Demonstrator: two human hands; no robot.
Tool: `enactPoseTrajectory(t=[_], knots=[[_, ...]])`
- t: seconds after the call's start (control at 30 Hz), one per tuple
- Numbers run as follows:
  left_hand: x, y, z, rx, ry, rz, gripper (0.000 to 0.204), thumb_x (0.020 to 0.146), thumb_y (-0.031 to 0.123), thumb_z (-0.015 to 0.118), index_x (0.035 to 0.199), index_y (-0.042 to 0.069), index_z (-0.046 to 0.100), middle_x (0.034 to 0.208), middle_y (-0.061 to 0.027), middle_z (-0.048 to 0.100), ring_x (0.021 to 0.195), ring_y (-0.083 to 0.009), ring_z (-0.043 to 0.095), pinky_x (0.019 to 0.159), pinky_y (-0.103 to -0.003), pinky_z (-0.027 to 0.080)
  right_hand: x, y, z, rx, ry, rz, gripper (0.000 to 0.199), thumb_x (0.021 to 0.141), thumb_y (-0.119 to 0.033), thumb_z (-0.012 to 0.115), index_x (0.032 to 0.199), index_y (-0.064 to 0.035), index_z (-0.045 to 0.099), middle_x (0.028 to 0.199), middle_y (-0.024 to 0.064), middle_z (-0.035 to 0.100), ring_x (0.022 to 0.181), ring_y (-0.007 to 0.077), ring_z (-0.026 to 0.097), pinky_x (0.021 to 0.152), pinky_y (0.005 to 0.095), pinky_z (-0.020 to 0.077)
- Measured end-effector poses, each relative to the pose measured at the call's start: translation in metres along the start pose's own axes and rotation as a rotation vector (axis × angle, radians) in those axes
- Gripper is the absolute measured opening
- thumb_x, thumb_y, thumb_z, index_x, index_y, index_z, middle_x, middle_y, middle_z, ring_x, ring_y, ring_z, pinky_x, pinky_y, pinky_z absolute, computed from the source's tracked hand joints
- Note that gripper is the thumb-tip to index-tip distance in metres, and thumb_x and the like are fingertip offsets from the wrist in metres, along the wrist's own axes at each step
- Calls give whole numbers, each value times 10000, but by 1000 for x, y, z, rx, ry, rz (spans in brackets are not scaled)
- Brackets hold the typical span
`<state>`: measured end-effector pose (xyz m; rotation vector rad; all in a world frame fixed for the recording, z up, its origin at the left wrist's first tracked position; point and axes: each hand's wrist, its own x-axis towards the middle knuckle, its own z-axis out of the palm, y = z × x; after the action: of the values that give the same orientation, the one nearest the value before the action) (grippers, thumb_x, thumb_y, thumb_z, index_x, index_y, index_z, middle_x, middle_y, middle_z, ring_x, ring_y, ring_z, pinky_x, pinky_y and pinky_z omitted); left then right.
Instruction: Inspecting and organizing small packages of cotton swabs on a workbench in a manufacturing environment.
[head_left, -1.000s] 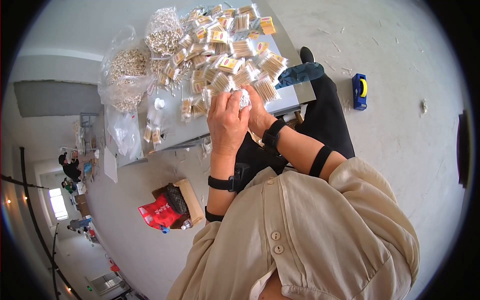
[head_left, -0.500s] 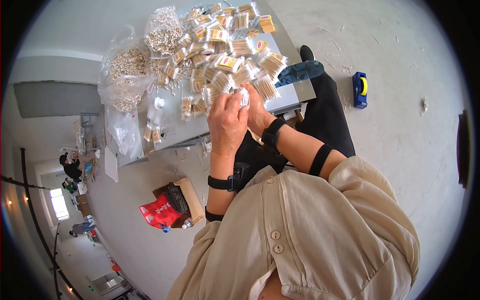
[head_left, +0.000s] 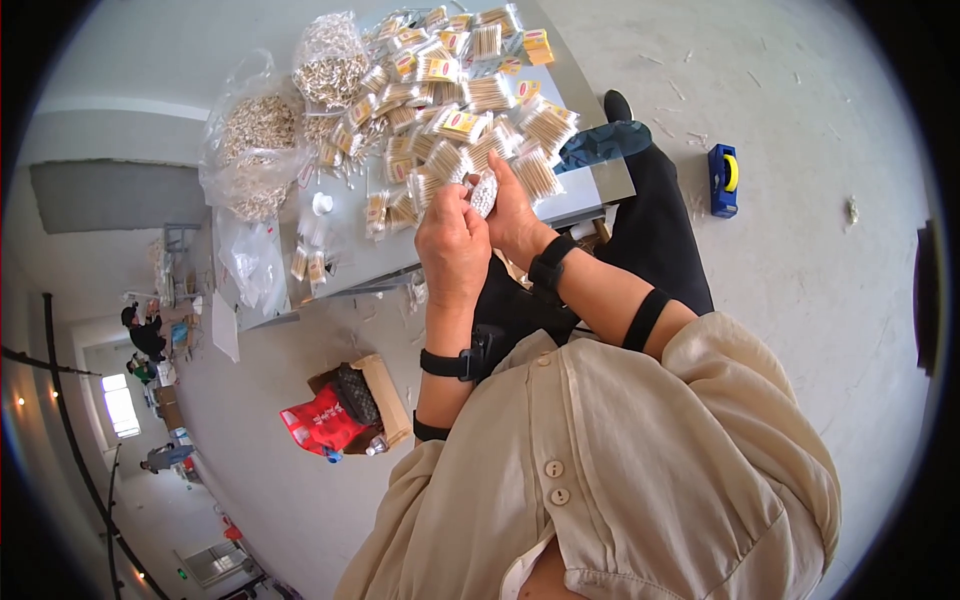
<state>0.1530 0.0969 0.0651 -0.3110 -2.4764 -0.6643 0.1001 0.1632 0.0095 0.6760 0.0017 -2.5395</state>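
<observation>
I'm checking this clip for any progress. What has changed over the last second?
Almost nothing. Both hands, left hand and right hand, still hold the small clear packet together above the table; only the fingers shifted slightly. The packet pile, bulk bags and blue tape dispenser stayed put.

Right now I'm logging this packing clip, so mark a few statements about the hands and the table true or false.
1. Both hands hold one small clear packet. True: the left hand and right hand close on the small packet.
2. The blue tape dispenser stands on the table. False: the tape dispenser lies on the floor.
3. Filled packets cover much of the grey table. True.
4. The red bag sits on the table. False: the red bag is on the floor, beside a cardboard box.
</observation>
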Motion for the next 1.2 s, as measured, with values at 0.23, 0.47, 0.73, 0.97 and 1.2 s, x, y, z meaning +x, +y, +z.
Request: enactPoseTrajectory(t=[0.23,0.47,0.73,0.97,1.2], knots=[[5,1,-7,19,16,42,258,723,-87,587,947,25,528,657,-70,575,537,-170,562,535,-297,473,19,-4,-12,43,-39,99,258,866,-261,506,942,-14,503,812,142,549,753,293,565,760,438,491],[0,-3,-11,-129,69,-36,283,724,-97,607,967,21,527,697,-51,585,565,-126,560,541,-263,473,22,2,-11,180,6,83,184,853,-187,504,887,-9,475,810,121,532,743,258,562,719,397,500],[2,2,-17,-163,17,-21,295,684,-116,586,938,23,529,724,-93,560,620,-243,579,580,-341,480,11,-3,-5,244,-40,79,178,840,-176,502,856,-3,463,803,138,536,749,259,568,715,369,508],[8,1,-20,-8,8,187,189,692,-103,577,834,22,574,790,-91,580,722,-257,590,637,-336,481,16,-4,-9,251,-74,92,181,840,-176,494,819,1,466,794,155,552,732,256,565,712,353,506],[13,15,-22,-62,-45,177,159,692,-44,637,834,24,609,862,-98,582,783,-291,580,692,-358,479,17,-3,-7,134,-19,27,209,863,-227,463,794,-31,489,773,129,575,732,261,570,719,373,497]])
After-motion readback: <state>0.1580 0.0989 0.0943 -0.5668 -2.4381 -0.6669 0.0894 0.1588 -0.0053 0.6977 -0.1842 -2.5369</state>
